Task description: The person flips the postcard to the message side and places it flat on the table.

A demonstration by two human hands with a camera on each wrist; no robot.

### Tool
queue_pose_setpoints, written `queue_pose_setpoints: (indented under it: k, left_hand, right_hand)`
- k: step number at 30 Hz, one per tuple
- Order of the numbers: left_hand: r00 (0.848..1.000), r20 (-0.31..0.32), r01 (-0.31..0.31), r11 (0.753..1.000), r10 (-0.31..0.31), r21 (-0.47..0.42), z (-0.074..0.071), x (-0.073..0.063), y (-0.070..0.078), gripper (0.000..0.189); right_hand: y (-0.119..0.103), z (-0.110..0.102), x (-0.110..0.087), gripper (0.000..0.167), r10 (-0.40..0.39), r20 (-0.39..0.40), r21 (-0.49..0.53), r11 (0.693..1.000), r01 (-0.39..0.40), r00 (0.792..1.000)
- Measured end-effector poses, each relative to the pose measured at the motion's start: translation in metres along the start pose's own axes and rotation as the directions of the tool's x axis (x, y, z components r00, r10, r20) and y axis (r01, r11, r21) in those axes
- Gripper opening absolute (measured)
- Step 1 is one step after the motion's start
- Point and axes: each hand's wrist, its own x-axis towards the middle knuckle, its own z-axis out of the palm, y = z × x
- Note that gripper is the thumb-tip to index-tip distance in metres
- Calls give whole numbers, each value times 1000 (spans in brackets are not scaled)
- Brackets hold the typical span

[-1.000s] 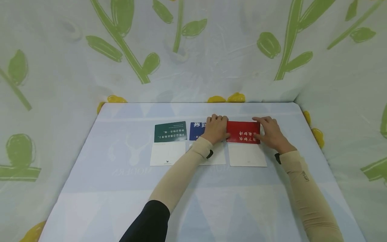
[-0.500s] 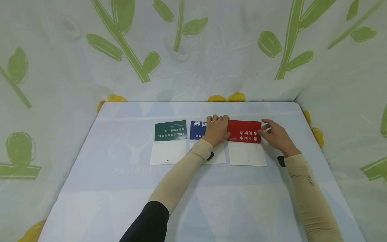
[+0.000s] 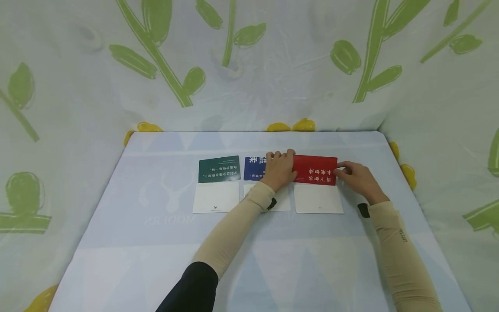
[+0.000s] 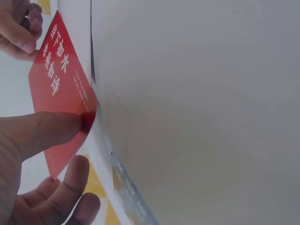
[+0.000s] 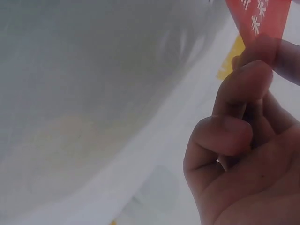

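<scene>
A red card with white characters lies in the back row, slightly right of the middle. At its left edge my left hand grips it, and the left wrist view shows the thumb on the printed face with fingers behind. My right hand pinches the opposite edge between thumb and index finger; in the right wrist view the other fingers are curled. A blue card is partly hidden by my left hand. Left of it lies a green card.
In front of the coloured cards lie three white cards, the left one, the middle one partly under my left forearm, and the right one. The pale patterned table ends at a leaf-printed curtain.
My right hand has shifted right, off the red card's face, and its spread fingers have drawn in to pinch the right edge. My left hand has stayed nearly in place.
</scene>
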Motion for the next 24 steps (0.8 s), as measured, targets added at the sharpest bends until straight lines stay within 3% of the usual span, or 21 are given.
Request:
queue_pose_setpoints:
  k: [7,11,19,24]
  left_hand:
    - [1000,-14,16,1000,-16,16,4,0,0,65]
    - [999,10,51,998,-51,-22,3,0,1,69]
    - [993,83,99,984,-87,-151,-2,-3,-1,45]
    - [991,114,107,950,-77,-294,-5,-5,-4,36]
  right_hand:
    - [0,0,-1,52,16,10,31,999,-17,1000]
    - [1,0,-2,50,8,-1,31,1000,-8,1000]
    - [3,0,-3,50,9,-4,21,1000,-9,1000]
    - [3,1,-2,50,5,-23,17,1000,-4,1000]
